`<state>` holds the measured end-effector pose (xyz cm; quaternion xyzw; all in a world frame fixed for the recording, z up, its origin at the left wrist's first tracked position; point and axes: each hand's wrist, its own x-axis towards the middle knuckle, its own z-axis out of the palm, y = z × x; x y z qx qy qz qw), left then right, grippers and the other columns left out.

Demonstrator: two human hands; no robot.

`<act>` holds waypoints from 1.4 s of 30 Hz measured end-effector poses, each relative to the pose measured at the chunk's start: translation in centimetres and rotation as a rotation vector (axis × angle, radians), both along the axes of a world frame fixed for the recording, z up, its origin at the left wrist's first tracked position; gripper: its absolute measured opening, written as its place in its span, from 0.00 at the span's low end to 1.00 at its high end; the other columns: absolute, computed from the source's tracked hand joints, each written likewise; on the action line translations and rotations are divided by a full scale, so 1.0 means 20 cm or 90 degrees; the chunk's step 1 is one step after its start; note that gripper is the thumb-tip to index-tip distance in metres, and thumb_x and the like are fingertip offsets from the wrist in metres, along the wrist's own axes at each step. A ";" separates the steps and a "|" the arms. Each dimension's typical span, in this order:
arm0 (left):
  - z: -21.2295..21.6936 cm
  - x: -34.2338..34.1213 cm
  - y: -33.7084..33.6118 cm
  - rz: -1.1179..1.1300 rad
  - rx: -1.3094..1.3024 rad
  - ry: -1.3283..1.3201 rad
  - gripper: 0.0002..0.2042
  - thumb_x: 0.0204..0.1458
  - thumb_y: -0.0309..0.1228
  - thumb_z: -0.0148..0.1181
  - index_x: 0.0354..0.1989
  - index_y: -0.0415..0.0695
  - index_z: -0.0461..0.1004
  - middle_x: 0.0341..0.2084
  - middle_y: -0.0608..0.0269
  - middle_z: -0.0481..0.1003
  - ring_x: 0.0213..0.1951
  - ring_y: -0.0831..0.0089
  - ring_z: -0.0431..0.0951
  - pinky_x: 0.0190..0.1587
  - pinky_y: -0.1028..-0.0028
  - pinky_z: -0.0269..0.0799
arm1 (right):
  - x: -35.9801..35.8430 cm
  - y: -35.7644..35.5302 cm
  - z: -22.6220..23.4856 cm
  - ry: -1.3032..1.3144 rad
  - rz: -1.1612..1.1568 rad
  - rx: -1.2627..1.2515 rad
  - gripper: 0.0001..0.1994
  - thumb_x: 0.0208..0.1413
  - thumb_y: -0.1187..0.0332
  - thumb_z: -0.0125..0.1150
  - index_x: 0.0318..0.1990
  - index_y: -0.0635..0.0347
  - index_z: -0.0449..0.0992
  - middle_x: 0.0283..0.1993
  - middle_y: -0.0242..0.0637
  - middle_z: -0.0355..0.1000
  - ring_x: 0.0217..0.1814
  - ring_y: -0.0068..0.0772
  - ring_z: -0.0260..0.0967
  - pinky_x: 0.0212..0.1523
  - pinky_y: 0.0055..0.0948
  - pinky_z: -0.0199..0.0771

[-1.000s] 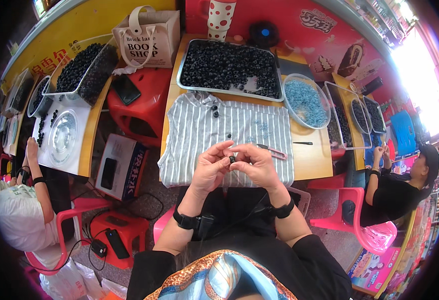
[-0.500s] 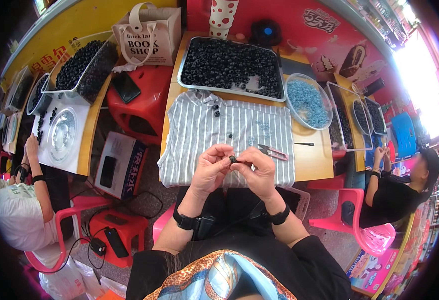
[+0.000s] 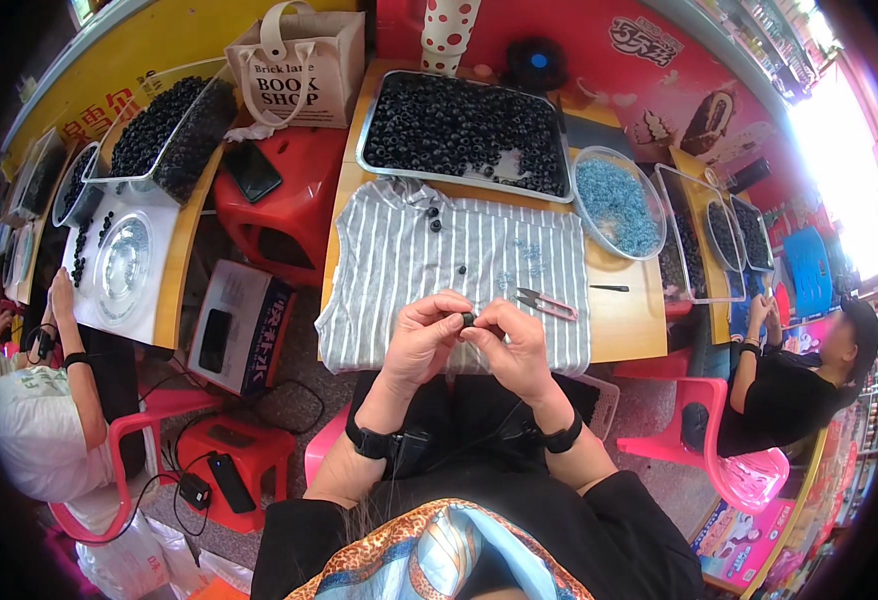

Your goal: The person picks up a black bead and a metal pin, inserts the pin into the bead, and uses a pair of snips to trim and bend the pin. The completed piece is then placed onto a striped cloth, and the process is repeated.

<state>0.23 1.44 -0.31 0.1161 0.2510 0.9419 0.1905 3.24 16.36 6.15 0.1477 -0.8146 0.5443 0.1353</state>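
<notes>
Black rounded piece (image 3: 468, 320), small, sits above the near part of the striped cloth (image 3: 384, 275), pinched at the fingertips by left hand (image 3: 423, 338) from its left and right hand (image 3: 512, 348) from its right, neither clearly nearer. Long axis too small to tell; snips (image 3: 556, 307) lie on the cloth's right side, beyond the right hand.

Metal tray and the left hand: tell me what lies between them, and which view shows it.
The head view shows the grey-and-white striped cloth between the metal tray and the left hand, with small black pieces on it.
</notes>
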 end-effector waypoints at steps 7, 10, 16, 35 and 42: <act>0.01 0.01 -0.01 -0.044 0.018 -0.053 0.15 0.57 0.19 0.58 0.53 0.36 0.73 0.41 0.62 0.75 0.42 0.75 0.77 0.46 0.77 0.75 | 0.00 0.02 0.04 -0.100 -0.007 -0.042 0.11 0.48 0.78 0.68 0.39 0.64 0.75 0.28 0.37 0.70 0.27 0.30 0.69 0.27 0.25 0.68; 0.04 0.00 0.02 -0.071 0.021 -0.077 0.19 0.56 0.18 0.58 0.58 0.36 0.69 0.41 0.61 0.76 0.43 0.74 0.78 0.47 0.76 0.76 | -0.04 0.08 0.04 0.026 0.084 0.111 0.18 0.47 0.77 0.68 0.48 0.62 0.75 0.33 0.41 0.73 0.31 0.38 0.73 0.30 0.30 0.72; 0.04 0.02 -0.05 -0.042 -0.037 -0.073 0.21 0.56 0.21 0.60 0.58 0.35 0.68 0.42 0.59 0.76 0.40 0.74 0.78 0.41 0.76 0.76 | -0.05 0.02 0.02 0.160 0.069 0.172 0.14 0.46 0.76 0.64 0.43 0.63 0.76 0.35 0.44 0.73 0.33 0.49 0.74 0.30 0.37 0.73; 0.00 0.00 0.00 -0.081 -0.017 -0.017 0.14 0.61 0.25 0.54 0.55 0.34 0.72 0.41 0.53 0.78 0.39 0.68 0.79 0.45 0.71 0.76 | -0.08 1.22 0.31 0.142 -0.583 0.232 0.11 0.59 0.66 0.63 0.32 0.67 0.75 0.26 0.36 0.71 0.25 0.24 0.62 0.28 0.28 0.64; 0.01 0.00 -0.02 -0.053 0.004 -0.051 0.12 0.62 0.25 0.54 0.52 0.35 0.74 0.38 0.57 0.79 0.37 0.71 0.80 0.41 0.74 0.74 | -0.27 0.96 0.24 0.135 -0.352 0.323 0.11 0.51 0.76 0.66 0.43 0.65 0.77 0.40 0.44 0.73 0.36 0.36 0.72 0.36 0.31 0.73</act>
